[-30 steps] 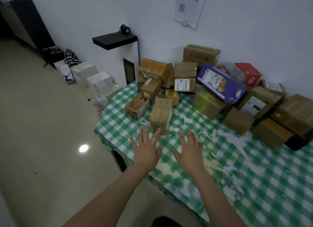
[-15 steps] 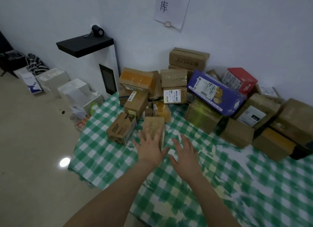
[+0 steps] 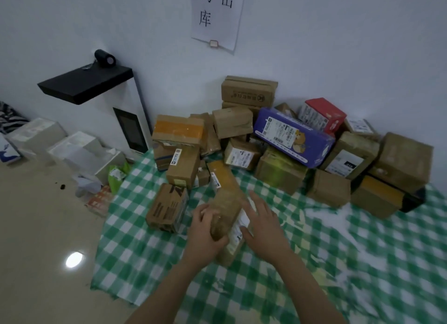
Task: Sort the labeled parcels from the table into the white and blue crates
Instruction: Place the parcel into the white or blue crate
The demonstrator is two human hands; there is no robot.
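A tall brown taped parcel (image 3: 226, 215) with a white label on its right side stands near the front of the pile on the green checked table (image 3: 338, 263). My left hand (image 3: 204, 236) is wrapped around its left and lower side. My right hand (image 3: 264, 224) presses flat against its labeled right side. Behind it lies a heap of several cardboard parcels (image 3: 229, 128), a purple parcel (image 3: 292, 136) and a red box (image 3: 324, 114) against the wall. No white or blue crate is in view.
A brown box with black print (image 3: 168, 207) sits just left of my left hand. A white cabinet with a black top (image 3: 87, 84) stands at the table's left corner. White boxes (image 3: 75, 149) and litter lie on the floor at the left.
Both hands reached forward from open above the cloth and closed in on the tall brown parcel, one on each side. The parcel now leans toward me.
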